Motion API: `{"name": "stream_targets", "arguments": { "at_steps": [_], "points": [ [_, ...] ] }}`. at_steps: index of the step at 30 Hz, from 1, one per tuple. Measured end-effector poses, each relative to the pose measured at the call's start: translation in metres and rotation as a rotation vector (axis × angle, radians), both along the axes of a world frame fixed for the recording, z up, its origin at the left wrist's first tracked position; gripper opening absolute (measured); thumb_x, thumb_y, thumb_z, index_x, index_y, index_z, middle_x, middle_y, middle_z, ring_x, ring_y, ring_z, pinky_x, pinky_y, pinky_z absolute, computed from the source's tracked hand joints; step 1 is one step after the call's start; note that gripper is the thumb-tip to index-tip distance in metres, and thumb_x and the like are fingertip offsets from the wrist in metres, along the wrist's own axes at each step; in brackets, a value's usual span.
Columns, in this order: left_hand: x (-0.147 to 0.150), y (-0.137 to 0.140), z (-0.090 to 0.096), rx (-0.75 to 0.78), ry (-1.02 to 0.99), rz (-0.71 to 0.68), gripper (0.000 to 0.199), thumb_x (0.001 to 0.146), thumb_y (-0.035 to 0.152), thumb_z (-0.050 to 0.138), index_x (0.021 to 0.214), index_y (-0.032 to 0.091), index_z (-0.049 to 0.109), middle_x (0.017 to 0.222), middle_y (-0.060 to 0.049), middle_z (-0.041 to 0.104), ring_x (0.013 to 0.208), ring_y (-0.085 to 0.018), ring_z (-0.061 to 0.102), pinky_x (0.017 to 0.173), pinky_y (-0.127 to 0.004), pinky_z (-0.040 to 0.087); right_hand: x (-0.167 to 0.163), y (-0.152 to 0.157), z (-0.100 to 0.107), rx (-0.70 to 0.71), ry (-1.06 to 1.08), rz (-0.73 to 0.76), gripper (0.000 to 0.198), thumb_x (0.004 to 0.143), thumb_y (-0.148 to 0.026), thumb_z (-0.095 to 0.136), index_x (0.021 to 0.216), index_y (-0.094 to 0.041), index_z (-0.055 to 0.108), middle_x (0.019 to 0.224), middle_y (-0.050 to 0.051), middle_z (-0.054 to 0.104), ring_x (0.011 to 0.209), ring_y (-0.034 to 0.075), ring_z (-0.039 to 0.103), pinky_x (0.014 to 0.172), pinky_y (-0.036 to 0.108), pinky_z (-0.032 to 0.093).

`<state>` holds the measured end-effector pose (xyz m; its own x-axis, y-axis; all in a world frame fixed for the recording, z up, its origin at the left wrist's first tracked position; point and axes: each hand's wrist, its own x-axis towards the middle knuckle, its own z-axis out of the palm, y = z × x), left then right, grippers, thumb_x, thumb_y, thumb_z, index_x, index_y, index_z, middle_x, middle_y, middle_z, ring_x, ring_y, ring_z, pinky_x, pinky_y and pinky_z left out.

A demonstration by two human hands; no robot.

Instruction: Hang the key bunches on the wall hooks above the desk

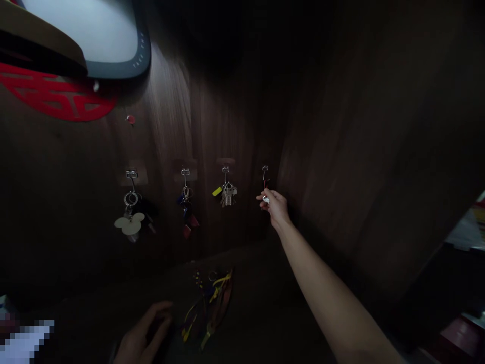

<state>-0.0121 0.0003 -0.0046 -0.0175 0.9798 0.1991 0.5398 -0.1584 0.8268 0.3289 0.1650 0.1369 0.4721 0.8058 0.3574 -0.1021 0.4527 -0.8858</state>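
Observation:
My right hand [275, 205] reaches to the rightmost wall hook [264, 169], its fingers pinched on a small silvery key [265, 199]. A thin red strap [265, 184] runs from the hook into the fingers. Most of what they hold is hidden. My left hand [142, 333] is low in the view, fingers loosely bent and apart, with nothing seen in it. To its right lies a heap of yellow and dark cords and straps [215, 303] on the dark shelf [261, 303].
Three more hooks on the dark wood wall carry a key ring with a mouse-head tag [131, 223], a keychain with red tags [186, 212] and a key bunch with a yellow tag [228, 194]. A mirror-like panel [94, 30] and red paper-cut [71, 103] are upper left.

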Motion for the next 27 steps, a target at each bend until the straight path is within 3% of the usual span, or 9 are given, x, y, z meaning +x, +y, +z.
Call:
{"name": "stream_targets", "arguments": {
  "at_steps": [7, 16, 23, 27],
  "points": [
    [-0.004, 0.003, -0.001, 0.036, 0.021, 0.026, 0.024, 0.074, 0.041, 0.055, 0.092, 0.031, 0.067, 0.084, 0.003, 0.076, 0.082, -0.022, 0.071, 0.073, -0.027, 0.055, -0.004, -0.010, -0.033, -0.054, 0.059, 0.080, 0.026, 0.065, -0.039, 0.070, 0.077, -0.017, 0.061, 0.071, 0.003, 0.071, 0.045, 0.008, 0.058, 0.041, 0.017, 0.039],
    [-0.013, 0.004, 0.004, 0.103, 0.004, 0.044, 0.021, 0.075, 0.038, 0.057, 0.092, 0.030, 0.067, 0.084, 0.004, 0.075, 0.081, -0.020, 0.071, 0.071, -0.023, 0.053, -0.018, -0.034, -0.083, -0.154, 0.092, 0.169, 0.028, 0.065, -0.039, 0.069, 0.082, -0.017, 0.062, 0.069, 0.002, 0.070, 0.049, 0.008, 0.060, 0.045, 0.017, 0.043],
    [-0.023, 0.005, 0.010, 0.103, 0.083, 0.033, 0.023, 0.077, 0.040, 0.052, 0.089, 0.027, 0.067, 0.090, 0.002, 0.074, 0.084, -0.021, 0.069, 0.077, -0.028, 0.053, -0.048, -0.064, -0.108, -0.276, 0.023, 0.306, 0.031, 0.061, -0.041, 0.072, 0.077, -0.015, 0.064, 0.063, 0.002, 0.068, 0.047, 0.009, 0.058, 0.044, 0.018, 0.041],
    [-0.036, 0.005, 0.011, 0.102, 0.132, 0.025, 0.025, 0.079, 0.041, 0.049, 0.093, 0.027, 0.065, 0.093, 0.001, 0.074, 0.086, -0.021, 0.068, 0.080, -0.030, 0.051, -0.070, -0.083, -0.118, -0.336, -0.129, 0.445, 0.031, 0.066, -0.044, 0.068, 0.078, -0.016, 0.065, 0.065, 0.002, 0.068, 0.051, 0.010, 0.059, 0.047, 0.019, 0.041]
  ]
}}
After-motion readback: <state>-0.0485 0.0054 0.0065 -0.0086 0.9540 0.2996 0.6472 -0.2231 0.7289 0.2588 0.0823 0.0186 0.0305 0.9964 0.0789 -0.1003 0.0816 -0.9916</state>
